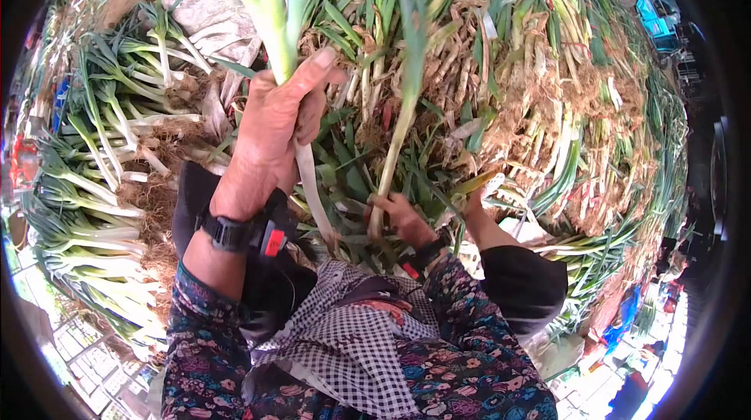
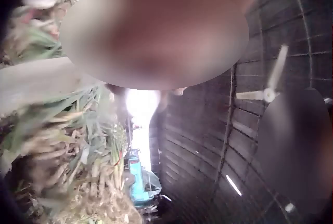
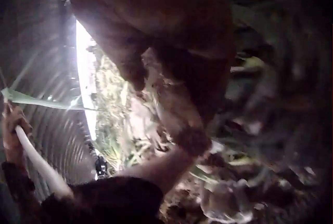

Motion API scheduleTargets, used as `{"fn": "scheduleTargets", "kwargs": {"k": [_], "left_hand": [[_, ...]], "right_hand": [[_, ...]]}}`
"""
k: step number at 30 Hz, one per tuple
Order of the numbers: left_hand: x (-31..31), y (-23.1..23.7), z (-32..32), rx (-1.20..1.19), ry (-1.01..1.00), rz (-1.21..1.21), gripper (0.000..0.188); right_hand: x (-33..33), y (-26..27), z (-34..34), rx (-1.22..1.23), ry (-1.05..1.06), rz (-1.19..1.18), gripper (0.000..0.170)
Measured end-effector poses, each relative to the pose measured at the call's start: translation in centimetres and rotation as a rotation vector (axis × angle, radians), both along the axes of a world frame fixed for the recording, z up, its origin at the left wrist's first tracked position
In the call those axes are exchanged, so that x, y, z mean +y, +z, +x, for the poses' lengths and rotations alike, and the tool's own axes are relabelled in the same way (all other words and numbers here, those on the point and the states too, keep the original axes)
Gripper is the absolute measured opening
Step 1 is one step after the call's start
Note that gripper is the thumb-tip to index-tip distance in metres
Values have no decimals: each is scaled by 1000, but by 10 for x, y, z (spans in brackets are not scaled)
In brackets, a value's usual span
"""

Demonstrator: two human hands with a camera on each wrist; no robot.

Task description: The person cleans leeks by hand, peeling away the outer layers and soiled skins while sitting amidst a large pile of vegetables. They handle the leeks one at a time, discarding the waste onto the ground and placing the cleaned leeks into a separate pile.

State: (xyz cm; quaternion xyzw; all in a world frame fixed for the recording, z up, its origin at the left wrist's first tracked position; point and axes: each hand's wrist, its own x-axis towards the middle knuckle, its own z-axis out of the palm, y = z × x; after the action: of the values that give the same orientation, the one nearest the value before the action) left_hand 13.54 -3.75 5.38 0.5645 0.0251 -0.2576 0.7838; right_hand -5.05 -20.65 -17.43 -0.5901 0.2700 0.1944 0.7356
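In the head view my left hand is raised, its fingers and thumb wrapped round a leek. The white shaft hangs below the fist and the green leaves stand above it. Lower down, my right hand grips a second leek near its root end, with the leaves pointing up and away. The right wrist view shows my left hand at the left edge with the pale leek shaft slanting down from it; my right hand is a dark shape at the top.
Cleaned leeks lie in rows at the left, roots inward. Untrimmed leeks with dry leaves and soil-brown roots are heaped ahead and right. A bare ankle below a black trouser leg is beside my right hand. A blue vehicle stands far right.
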Motion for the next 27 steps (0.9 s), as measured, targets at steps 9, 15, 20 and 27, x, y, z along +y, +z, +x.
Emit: {"fn": "scheduleTargets", "kwargs": {"k": [9, 15, 20, 27], "left_hand": [[-25, -26, -22, -262, -121, -21, 24], [-35, -16, -47, -221, -169, -115, 24], [-35, -5, -62, -163, -123, -352, 31], [-23, -14, -55, -135, -129, -508, 23]], "right_hand": [[-3, 69, -5, -231, -320, -338, 20], [22, 137, -47, -508, -387, -1006, 29], [34, 149, -70, -608, -370, -1094, 38], [50, 162, -68, -675, -263, -1133, 38]]}}
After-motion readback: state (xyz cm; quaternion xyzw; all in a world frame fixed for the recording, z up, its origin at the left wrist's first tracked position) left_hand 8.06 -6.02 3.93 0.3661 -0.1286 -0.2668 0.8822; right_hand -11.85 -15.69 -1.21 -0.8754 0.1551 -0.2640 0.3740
